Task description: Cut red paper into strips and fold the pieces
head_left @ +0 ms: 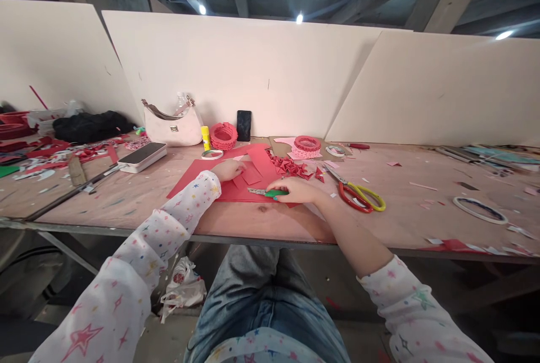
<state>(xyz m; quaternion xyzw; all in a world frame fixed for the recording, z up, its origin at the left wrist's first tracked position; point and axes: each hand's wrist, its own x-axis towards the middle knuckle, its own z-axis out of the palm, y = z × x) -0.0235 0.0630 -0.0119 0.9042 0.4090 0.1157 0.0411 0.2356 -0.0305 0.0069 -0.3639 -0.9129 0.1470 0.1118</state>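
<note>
Star-print sleeves (172, 219) nearest. L hand (229, 170) on red paper (189, 174), mid-counter (236, 222); can't tell if its grip pinches or just presses. R hand's (295, 189) grip pinches green-handled tool (275, 193), prob. a cutter, over the paper; moving it calls for L fingers well clear.

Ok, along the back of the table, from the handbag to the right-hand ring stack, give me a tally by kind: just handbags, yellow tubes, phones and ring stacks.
Handbag: 1
Yellow tube: 1
Phone: 1
Ring stacks: 2
Total: 5
</note>
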